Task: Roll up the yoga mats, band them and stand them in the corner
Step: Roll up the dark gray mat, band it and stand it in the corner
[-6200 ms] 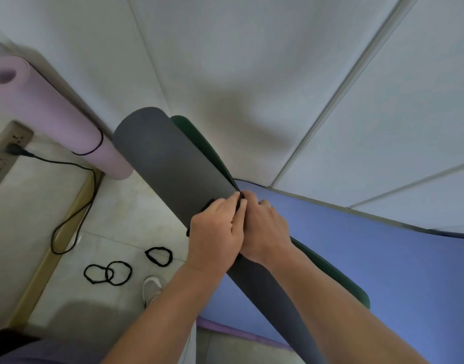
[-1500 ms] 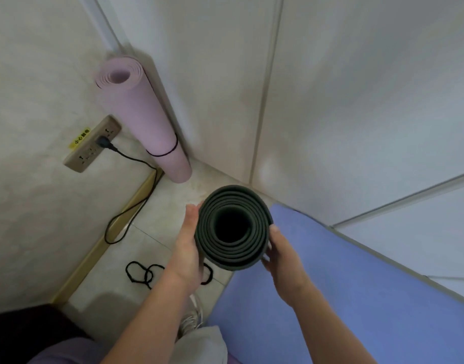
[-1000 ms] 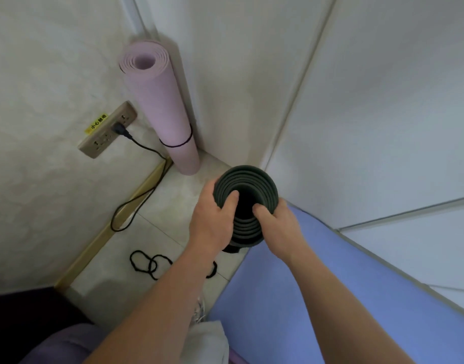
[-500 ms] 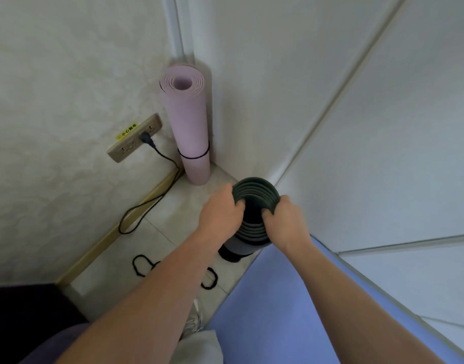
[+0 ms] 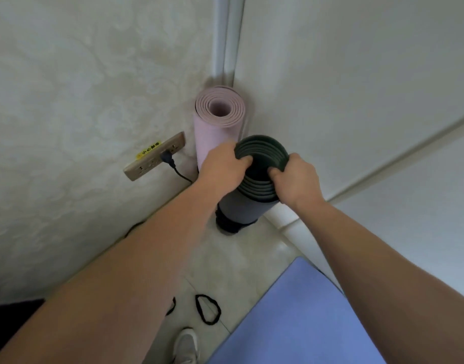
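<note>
Both hands are curled over the top rim of the rolled dark mat (image 5: 241, 206): left hand (image 5: 223, 166), right hand (image 5: 295, 177). It's standing on the floor (image 5: 241, 261) right beside the pink mat (image 5: 212, 132) in the corner. Spare black band (image 5: 207, 308) lies near the blue mat (image 5: 299, 319).

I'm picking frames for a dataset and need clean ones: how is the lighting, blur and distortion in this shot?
Head view: soft, even light, no glare; faint shadows behind the pink mat in the corner. Wide-angle bending curves the wall seams and stretches the forearms. The left hand, right hand and dark mat are fairly sharp; edges are slightly soft.
</note>
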Motion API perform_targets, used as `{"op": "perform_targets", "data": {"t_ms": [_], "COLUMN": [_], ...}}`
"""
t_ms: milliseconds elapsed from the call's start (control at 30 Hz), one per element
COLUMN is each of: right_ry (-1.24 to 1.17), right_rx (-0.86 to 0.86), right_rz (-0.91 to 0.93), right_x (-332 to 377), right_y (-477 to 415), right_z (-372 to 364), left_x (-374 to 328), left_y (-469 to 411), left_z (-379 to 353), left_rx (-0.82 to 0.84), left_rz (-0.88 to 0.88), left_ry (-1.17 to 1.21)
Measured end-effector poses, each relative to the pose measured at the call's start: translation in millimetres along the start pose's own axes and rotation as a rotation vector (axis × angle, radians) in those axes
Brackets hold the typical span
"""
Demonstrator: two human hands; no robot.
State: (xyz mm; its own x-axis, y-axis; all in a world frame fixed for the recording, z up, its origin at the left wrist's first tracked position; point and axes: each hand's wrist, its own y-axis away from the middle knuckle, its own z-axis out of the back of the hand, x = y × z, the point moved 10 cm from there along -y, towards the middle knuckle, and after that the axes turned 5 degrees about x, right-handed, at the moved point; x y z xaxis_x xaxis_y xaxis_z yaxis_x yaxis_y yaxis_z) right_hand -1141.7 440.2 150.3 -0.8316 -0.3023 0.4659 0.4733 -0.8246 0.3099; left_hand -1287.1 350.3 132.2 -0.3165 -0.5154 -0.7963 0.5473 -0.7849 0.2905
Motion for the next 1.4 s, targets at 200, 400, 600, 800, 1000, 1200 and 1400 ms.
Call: {"op": "perform_targets", "data": {"t_ms": [200,400,600,800,1000,1200,1400], "right_ry": [-0.034,-0.225,-0.551,-0.747,-0.73,-0.727,-0.721], "right_rx": [-0.04,0.019,0.128,0.103,0.072,0.059,0.202], "right_rz": [-0.009,-0.123,-0.322,-0.348,-0.429,-0.442,-0.448], "right_x": [9,-6,-24,-40,-58,-77,-98], "right_y": [-63,-89,-99,-96,-85,-54,13], "right_z": [6,-13,-17,-27,-26,-30,-57], "left_x": [-6,30,25,24,33,43,52], "left_y": [-52,-64,-60,-61,-55,-39,22], "left_z": [7,-13,-44,-58,-62,-78,-105], "left_rx": [-0.016,-0.122,0.047,0.091,0.1,0.09,0.074], "left_rz": [-0.044,0.281,0.472,0.527,0.567,0.683,0.747], "left_ry": [0.068,0.328,0.708,0.879,0.931,0.978,0.884]}}
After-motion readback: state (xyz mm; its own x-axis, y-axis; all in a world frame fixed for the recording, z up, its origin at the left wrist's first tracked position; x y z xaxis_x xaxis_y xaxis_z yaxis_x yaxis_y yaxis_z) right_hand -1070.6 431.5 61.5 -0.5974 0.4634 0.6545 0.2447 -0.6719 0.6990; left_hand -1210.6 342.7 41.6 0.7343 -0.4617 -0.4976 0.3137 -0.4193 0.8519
